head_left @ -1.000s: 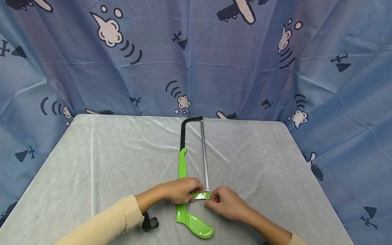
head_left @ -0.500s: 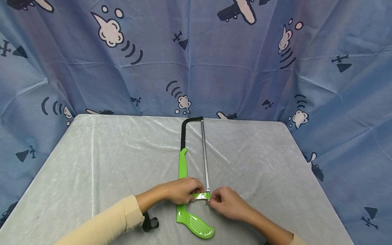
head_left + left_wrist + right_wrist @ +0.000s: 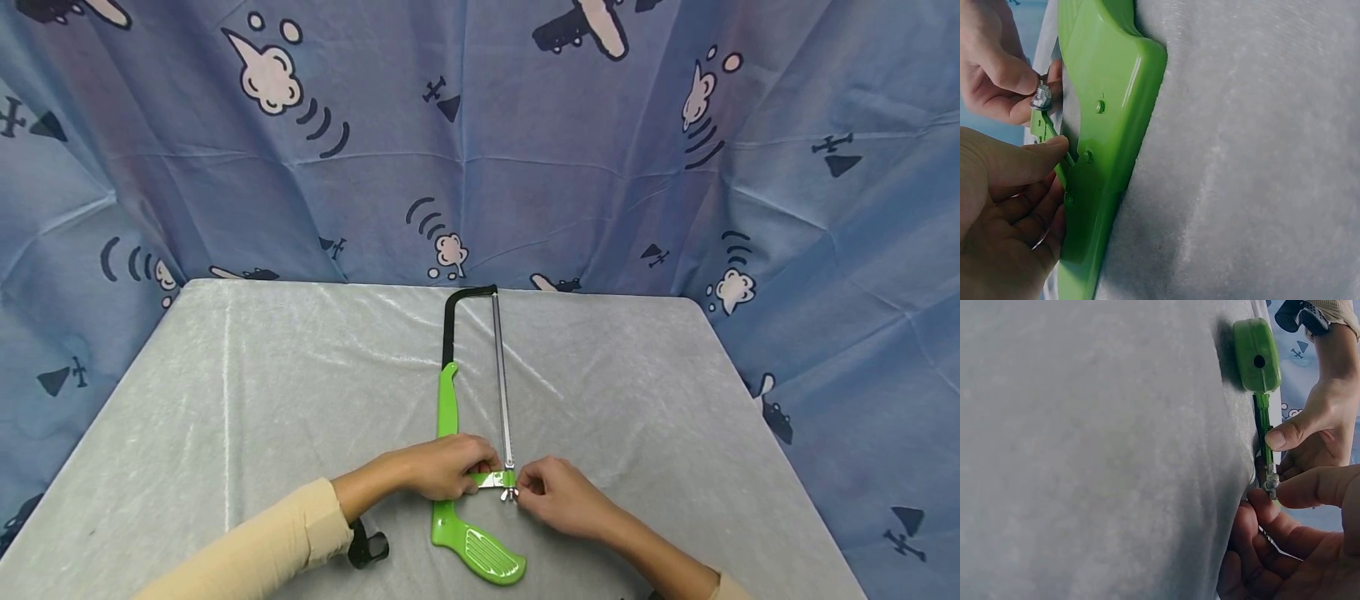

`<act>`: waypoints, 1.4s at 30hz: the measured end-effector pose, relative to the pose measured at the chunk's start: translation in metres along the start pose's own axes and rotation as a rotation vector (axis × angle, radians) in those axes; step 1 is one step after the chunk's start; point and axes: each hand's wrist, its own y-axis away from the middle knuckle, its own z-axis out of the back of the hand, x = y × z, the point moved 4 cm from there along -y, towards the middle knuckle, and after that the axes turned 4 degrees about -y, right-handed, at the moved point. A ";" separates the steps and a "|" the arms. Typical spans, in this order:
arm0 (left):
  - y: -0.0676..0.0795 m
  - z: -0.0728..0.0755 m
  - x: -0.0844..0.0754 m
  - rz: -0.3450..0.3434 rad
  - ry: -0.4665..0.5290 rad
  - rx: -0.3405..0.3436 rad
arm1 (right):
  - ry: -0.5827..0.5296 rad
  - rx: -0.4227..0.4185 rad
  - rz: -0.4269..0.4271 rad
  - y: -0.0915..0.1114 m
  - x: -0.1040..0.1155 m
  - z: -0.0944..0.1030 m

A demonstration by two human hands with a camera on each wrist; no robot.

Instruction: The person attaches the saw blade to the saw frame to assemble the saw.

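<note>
Apparently for turning, the wing nut (image 3: 509, 495), lower centre, was pinched by the right hand (image 3: 561, 498); the bracket (image 3: 490, 481), pinched by the left hand (image 3: 446, 467), needed steadying.

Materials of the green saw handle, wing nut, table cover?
Green saw handle: likely plastic or painted metal, glossy, from its bright highlights. Wing nut: probably metal, shiny, from its silvery glints. Table cover: apparently velvety fabric, from its soft sheen and creases.
</note>
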 end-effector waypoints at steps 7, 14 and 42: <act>0.000 0.000 -0.001 -0.008 -0.016 -0.002 | 0.009 -0.014 0.012 0.001 0.001 0.003; 0.000 0.000 -0.001 -0.011 -0.024 -0.003 | 0.006 -0.023 0.016 0.002 0.003 0.004; 0.001 0.000 -0.001 -0.022 -0.020 -0.010 | 0.042 -0.049 -0.028 0.000 0.009 0.000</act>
